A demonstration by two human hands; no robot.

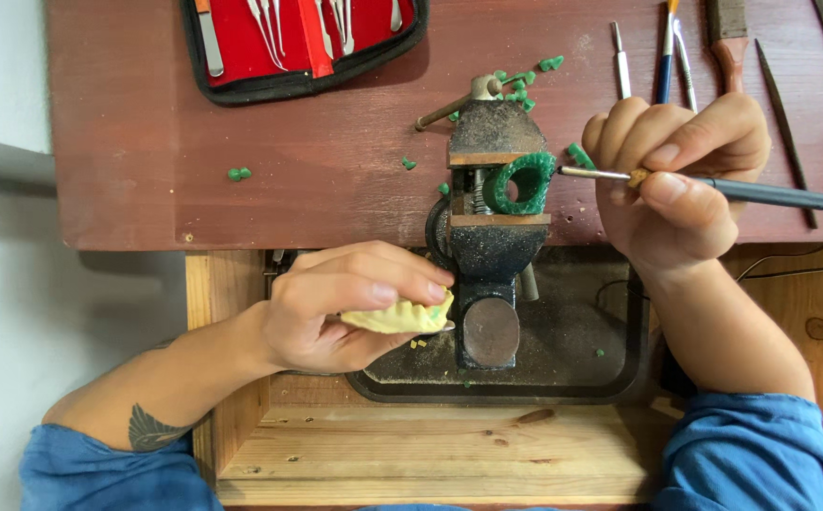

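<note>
A green wax ring (521, 182) is clamped upright in a small black bench vise (489, 237) at the front edge of a reddish-brown bench top (317, 170). My right hand (678, 180) grips a slim corded pen-like tool (761, 194); its metal tip touches the ring's right side. My left hand (345, 308) sits lower left of the vise, fingers closed around a pale yellow lump (400, 317) with green specks on it.
A red-lined case of metal instruments (298, 43) lies open at the back. Files and picks (676, 52) lie at the back right. Green wax crumbs (521, 85) dot the bench. A dark tray (563, 350) sits in the wooden drawer (430, 454) below.
</note>
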